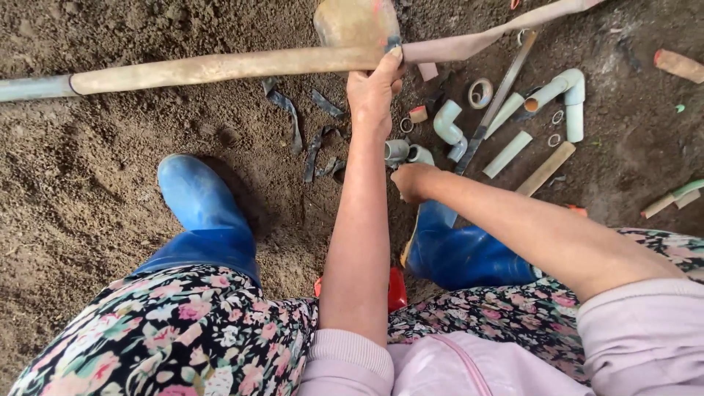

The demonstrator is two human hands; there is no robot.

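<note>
Outdoor scene, bare dark-brown dirt ground [88, 169], lumpy and damp-looking, no floor covering or walls visible. Person seen from above, squatting or sitting low, in floral black-and-pink trousers [169, 337], pale pink sleeves, and two glossy blue rubber boots: one [202, 213] planted on the soil at left, the other [458, 253] at right. Left hand [375, 92] reaches forward, fingers wrapped shut around a long mud-stained tan hose-like pipe [220, 67] that lies across the top of the view; its far-left end shows pale blue-grey. The grip sits where that pipe meets a flattened pinkish-tan hose strip [484, 38] running up to the right. A muddy tan rounded object [356, 22] lies just behind the grip; cannot tell what it is. Right hand [412, 182] is curled into a loose fist near the ground beside short grey pipe fittings [407, 152]; whether it holds anything cannot be told. Scattered on the dirt to the right: a light grey plastic elbow joint [447, 128], a larger grey bent pipe piece [565, 92], short cut grey pipe lengths [507, 154], a flat wooden stick [546, 169], a roll of tape [481, 93], small rings. Dark rubber strips [290, 114] lie left of the arm. A red object [397, 287] shows under the left forearm.
</note>
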